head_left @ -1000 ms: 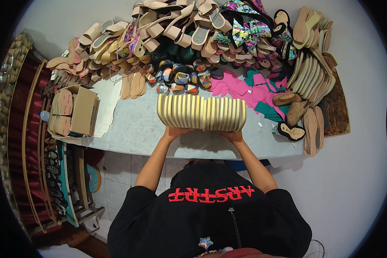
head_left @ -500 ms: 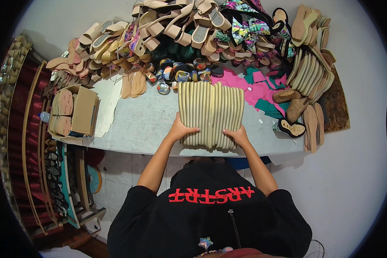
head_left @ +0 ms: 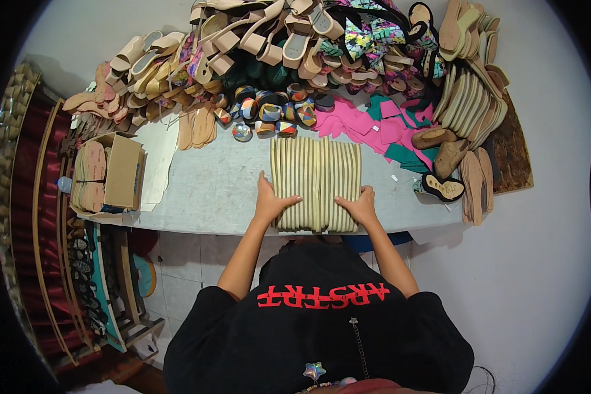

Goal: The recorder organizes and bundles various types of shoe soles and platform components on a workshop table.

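A tightly packed row of cream shoe insoles [head_left: 316, 174] stands on edge on the table, near its front. My left hand [head_left: 270, 202] is at the row's left side, its thumb lying over the top edges and its fingers stretched along the outside. On the other side, my right hand [head_left: 358, 207] clasps the row with the thumb on top and the fingers bent at the outer face. Between them the two hands press the row together. The undersides of the insoles are hidden.
Colourful patterned heel pieces [head_left: 269, 113] and pink fabric cutouts [head_left: 348, 123] lie behind the row. Sandals [head_left: 256, 39] are heaped along the back. A cardboard box [head_left: 121, 172] of insoles stands left; wooden shoe lasts [head_left: 450, 159] and a black-edged sole [head_left: 443, 188] lie right.
The row of insoles has come down onto the table and looks straighter and more compact. My hands have moved with it, and the left fingers are more stretched out.
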`<action>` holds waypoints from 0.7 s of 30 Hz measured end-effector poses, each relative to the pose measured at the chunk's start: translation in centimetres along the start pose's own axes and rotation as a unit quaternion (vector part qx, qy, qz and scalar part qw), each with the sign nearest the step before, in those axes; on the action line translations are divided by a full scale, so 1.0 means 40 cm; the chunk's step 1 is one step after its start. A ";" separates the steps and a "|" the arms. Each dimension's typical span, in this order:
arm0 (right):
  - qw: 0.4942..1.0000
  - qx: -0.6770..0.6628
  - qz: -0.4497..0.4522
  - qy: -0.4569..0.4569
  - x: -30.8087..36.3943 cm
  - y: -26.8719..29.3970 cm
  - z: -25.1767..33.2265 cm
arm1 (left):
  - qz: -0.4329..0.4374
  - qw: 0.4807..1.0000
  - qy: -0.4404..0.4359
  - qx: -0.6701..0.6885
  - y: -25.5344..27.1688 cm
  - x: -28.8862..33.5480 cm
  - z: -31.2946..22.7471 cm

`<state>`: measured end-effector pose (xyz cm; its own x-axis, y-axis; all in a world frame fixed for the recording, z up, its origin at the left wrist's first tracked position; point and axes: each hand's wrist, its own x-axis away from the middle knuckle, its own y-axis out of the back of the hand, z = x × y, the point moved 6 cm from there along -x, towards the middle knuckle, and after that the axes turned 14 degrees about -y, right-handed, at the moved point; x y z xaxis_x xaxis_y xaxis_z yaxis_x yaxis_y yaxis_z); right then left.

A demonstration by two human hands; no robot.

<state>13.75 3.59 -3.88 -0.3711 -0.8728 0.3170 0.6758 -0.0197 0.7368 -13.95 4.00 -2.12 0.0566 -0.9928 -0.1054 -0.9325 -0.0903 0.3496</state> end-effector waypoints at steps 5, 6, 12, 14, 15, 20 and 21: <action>0.997 -0.051 0.053 -0.004 0.029 0.023 0.041 | -0.008 0.976 -0.077 -0.202 -0.018 0.060 -0.054; 0.997 -0.048 0.062 0.000 0.030 0.026 0.045 | -0.008 0.977 -0.077 -0.201 -0.032 0.070 -0.083; 0.996 -0.072 -0.014 0.049 -0.012 -0.012 0.006 | 0.002 0.914 -0.027 -0.405 -0.099 0.084 -0.167; 0.995 -0.055 -0.034 0.075 -0.018 -0.019 -0.005 | 0.004 0.919 0.003 -0.394 -0.121 0.075 -0.167; 0.995 -0.085 0.005 0.060 -0.030 -0.033 -0.016 | -0.006 0.913 0.022 -0.407 -0.128 0.073 -0.169; 0.942 -0.171 0.266 -0.114 -0.075 -0.013 -0.010 | -0.001 0.896 0.100 -0.433 -0.153 0.064 -0.166; 0.935 -0.163 0.293 -0.117 -0.093 0.003 -0.007 | 0.000 0.901 0.108 -0.420 -0.155 0.061 -0.163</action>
<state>15.42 6.70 -5.15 0.0199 -0.6512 0.7586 0.9507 0.2471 0.1872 -5.70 1.62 1.54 0.2089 -0.9768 0.0471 -0.3393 -0.0272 0.9403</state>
